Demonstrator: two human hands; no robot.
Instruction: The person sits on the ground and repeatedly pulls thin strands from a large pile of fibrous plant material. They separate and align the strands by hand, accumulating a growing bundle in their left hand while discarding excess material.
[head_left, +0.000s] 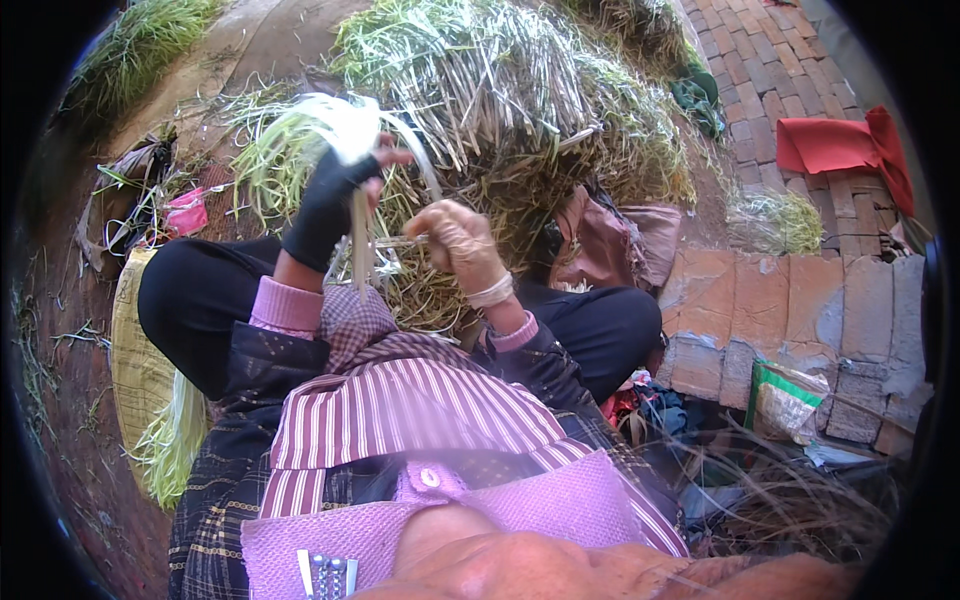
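My left hand (334, 180), in a black fingerless glove, grips a bunch of pale green and white leafy stalks (337, 124); their leaves droop over the hand and the pale ends hang below it. Close by on the right, my right hand (461, 244), in a thin translucent glove, is closed with its fingertips at a pale strand that rises toward the bunch. Whether it pinches one stalk or several cannot be told. Beyond both hands lies a large heap of cut leafy stalks (480, 90), with dry trimmings (435, 292) piled between my crossed legs.
A yellow woven sack (139, 360) with a pale stalk bundle (176, 442) lies left of my knee. A brownish-pink sack (615, 232) is beyond my right knee. Low brickwork (750, 300), a red cloth (832, 146) and a green-and-white bag (787, 397) are at right.
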